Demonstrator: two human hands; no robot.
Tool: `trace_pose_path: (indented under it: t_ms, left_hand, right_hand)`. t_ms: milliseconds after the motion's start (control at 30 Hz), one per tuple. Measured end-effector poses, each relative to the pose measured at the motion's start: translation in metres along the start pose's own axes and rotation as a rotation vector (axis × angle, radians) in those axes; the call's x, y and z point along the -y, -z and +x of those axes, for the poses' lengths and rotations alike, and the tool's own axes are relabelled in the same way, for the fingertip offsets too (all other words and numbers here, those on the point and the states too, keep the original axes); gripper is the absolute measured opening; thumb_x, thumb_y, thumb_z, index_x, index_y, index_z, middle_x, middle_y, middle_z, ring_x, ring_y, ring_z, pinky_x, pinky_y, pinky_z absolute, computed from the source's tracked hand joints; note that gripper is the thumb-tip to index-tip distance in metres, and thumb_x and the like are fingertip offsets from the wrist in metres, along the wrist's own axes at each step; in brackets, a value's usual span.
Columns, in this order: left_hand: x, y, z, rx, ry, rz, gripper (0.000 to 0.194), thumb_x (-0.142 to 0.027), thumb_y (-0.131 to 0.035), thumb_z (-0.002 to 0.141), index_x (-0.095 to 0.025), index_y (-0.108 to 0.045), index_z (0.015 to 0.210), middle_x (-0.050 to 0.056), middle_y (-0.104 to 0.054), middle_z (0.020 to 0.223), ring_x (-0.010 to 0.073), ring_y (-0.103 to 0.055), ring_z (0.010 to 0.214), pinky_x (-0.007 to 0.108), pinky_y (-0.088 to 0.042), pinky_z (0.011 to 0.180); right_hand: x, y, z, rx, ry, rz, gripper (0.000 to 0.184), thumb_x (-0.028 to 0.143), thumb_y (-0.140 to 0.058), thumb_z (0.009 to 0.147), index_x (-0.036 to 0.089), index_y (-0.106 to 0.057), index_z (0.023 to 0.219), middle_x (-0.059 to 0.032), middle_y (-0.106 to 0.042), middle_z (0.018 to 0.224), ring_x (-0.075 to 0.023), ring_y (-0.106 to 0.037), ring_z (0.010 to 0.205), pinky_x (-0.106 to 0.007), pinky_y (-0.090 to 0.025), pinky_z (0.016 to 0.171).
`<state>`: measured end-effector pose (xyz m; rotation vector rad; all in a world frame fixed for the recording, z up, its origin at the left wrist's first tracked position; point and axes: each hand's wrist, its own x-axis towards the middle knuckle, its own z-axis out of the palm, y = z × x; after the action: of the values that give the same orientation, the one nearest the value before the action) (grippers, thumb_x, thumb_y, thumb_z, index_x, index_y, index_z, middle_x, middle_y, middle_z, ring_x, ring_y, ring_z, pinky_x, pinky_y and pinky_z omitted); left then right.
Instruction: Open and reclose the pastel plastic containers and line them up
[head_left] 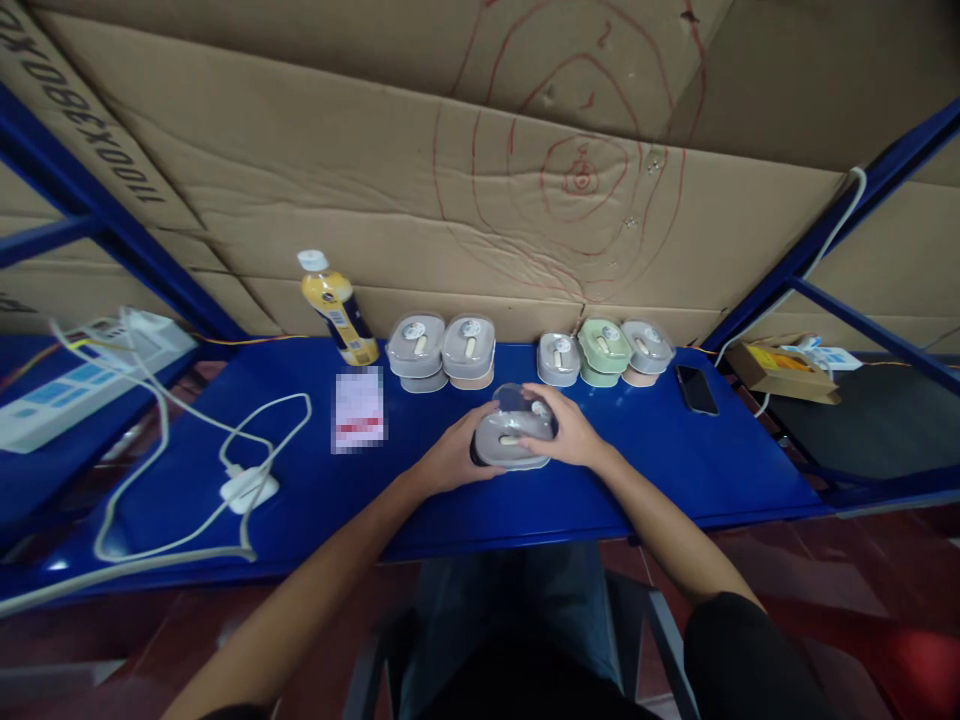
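Above the near half of the blue table, our left hand and right hand curve partly open around opposite sides of one grey box, gripping it between them. Beyond it, near the cardboard, stand more boxes and a bottle; a phone lies to the right.

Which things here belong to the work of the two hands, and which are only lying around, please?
Likely in the work:
- grey container, between left hand and right hand
- similar containers along the back

Apparently just lying about:
- bottle
- blurred-out item
- phone
- white plug block with cable
- power strip
- small carton
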<state>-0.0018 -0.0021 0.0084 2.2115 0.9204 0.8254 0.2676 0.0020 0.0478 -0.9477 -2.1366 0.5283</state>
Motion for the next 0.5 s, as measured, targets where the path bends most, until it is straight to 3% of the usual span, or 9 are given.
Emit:
trace_pose_path:
  t_ms: [133, 200, 367, 500]
  left_hand:
    - [-0.004, -0.001, -0.003, 0.005, -0.059, 0.079, 0.054, -0.032, -0.081, 0.086, -0.029, -0.067, 0.138, 0.011, -0.051, 0.155, 0.0331, -0.053, 0.145, 0.051, -0.044, 0.124]
    - [-0.006, -0.001, -0.003, 0.000, -0.089, 0.105, 0.040, -0.032, -0.078, 0.089, -0.029, -0.074, 0.129, 0.011, -0.050, 0.156, 0.0338, -0.051, 0.146, 0.052, -0.045, 0.123]
    - [-0.007, 0.007, -0.003, -0.040, -0.111, 0.103, 0.033, -0.037, -0.070, 0.096, -0.023, -0.075, 0.126, 0.015, -0.049, 0.155, 0.0346, -0.051, 0.146, 0.052, -0.046, 0.122]
    - [0.006, 0.023, -0.004, -0.129, -0.021, 0.147, 0.035, -0.043, -0.065, 0.098, -0.022, -0.076, 0.123, 0.015, -0.051, 0.151, 0.0367, -0.053, 0.143, 0.054, -0.046, 0.121]
  right_hand:
    - [-0.024, 0.006, -0.010, -0.173, -0.115, -0.011, 0.073, 0.057, -0.075, 0.088, 0.024, -0.050, 0.148, -0.0165, -0.066, 0.139, -0.0318, -0.070, 0.118, -0.054, -0.055, 0.107]
    - [-0.036, 0.008, -0.015, -0.208, -0.190, 0.022, 0.068, 0.058, -0.072, 0.089, 0.023, -0.053, 0.144, -0.0164, -0.067, 0.138, -0.0307, -0.073, 0.113, -0.053, -0.057, 0.103]
    - [-0.049, 0.008, -0.019, -0.255, -0.287, 0.072, 0.063, 0.060, -0.070, 0.090, 0.023, -0.056, 0.138, -0.0147, -0.071, 0.134, -0.0298, -0.072, 0.114, -0.050, -0.058, 0.101]
    - [-0.049, 0.009, -0.018, -0.265, -0.298, 0.057, 0.064, 0.059, -0.073, 0.087, 0.023, -0.058, 0.137, -0.0144, -0.071, 0.135, -0.0283, -0.074, 0.108, -0.049, -0.060, 0.099]
